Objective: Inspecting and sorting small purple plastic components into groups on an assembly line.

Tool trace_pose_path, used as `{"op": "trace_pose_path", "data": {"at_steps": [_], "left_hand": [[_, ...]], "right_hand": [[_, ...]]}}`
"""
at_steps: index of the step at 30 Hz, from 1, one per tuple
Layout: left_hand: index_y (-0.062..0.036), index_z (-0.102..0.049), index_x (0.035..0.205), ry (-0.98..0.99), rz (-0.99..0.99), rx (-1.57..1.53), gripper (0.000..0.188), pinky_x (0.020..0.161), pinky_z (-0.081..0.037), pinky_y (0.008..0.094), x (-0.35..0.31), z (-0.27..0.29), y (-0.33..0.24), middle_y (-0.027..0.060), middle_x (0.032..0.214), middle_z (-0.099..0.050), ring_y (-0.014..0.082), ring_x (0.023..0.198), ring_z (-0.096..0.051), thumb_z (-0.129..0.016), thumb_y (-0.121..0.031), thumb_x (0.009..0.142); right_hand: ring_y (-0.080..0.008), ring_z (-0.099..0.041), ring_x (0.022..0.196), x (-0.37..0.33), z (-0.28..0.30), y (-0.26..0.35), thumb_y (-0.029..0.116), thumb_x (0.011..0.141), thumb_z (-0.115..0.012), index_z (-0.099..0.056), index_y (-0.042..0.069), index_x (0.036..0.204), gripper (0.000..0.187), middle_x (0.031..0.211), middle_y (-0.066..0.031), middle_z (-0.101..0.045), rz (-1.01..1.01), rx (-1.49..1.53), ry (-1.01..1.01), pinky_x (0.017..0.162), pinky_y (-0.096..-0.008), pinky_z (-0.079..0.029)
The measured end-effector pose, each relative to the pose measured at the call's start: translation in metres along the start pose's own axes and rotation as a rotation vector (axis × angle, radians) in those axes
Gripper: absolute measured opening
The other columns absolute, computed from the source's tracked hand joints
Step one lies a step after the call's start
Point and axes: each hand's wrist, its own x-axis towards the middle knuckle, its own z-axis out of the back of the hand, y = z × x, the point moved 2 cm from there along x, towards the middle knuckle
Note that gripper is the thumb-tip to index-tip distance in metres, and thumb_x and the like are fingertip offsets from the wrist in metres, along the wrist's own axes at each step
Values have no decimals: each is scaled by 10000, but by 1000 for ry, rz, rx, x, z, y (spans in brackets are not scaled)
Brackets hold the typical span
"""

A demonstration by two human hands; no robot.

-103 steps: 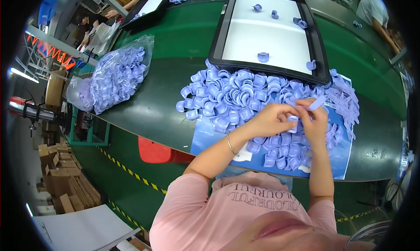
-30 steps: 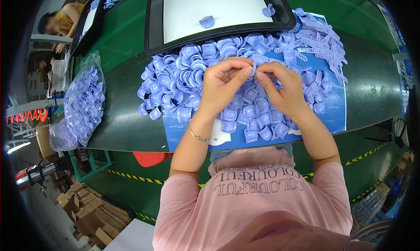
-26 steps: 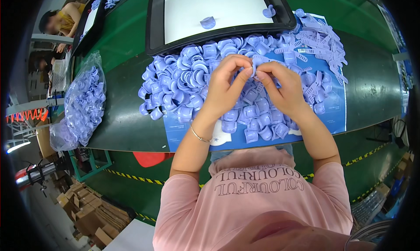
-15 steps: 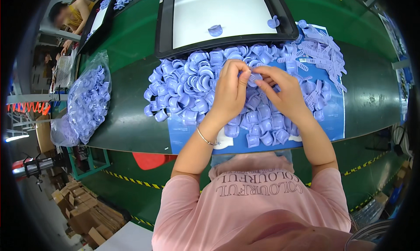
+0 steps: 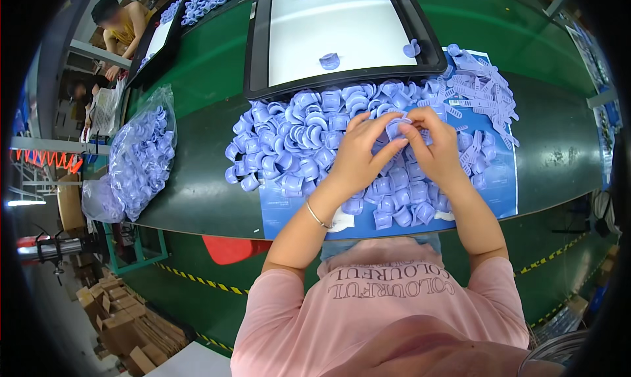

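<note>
Between my two hands, above the heap, is a small lavender curved plastic piece (image 5: 396, 128). My left hand (image 5: 358, 147) has thumb and fingers around its left side. My right hand (image 5: 434, 143) pinches its right edge between thumb and fingertips. The fingers partly cover the piece, so its exact shape is hard to make out. Beneath and to the left spreads a heap of similar curved lavender pieces (image 5: 305, 130). To the right of my right hand lies a pile of flat slotted lavender strips (image 5: 483, 91).
Beyond the heap stands a black-rimmed tray (image 5: 342, 80) with a white bottom, carrying several lavender pieces. A clear plastic bag (image 5: 141, 157) of pieces sits at the left. Under the heap is a blue printed sheet (image 5: 503, 180). Another person (image 5: 125, 28) works at the far left.
The view has shifted, showing more of the tray's far part. My hands have parted slightly around the piece, and my left fingers have opened out a little.
</note>
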Motion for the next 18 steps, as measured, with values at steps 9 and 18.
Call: {"op": "trace_pose_path", "data": {"at_steps": [9,18], "left_hand": [[-22,-580,1144,45,-94,209,295,1053,-258,522,-6,-6,1,107,949,-659,244,957,-606,-610,-139,874],[-7,-582,1180,-17,38,104,305,1050,-295,475,-2,-4,3,122,825,-624,267,792,-607,-582,-121,897]], "right_hand": [[-264,-600,889,4,3,-4,42,811,-664,-593,17,843,82,1059,-135,-596,95,-248,-47,739,-321,-479],[-397,-379,1309,30,0,-26,79,846,-613,-547,16,882,98,1356,-206,-477,189,-583,-22,1049,-460,-310]]}}
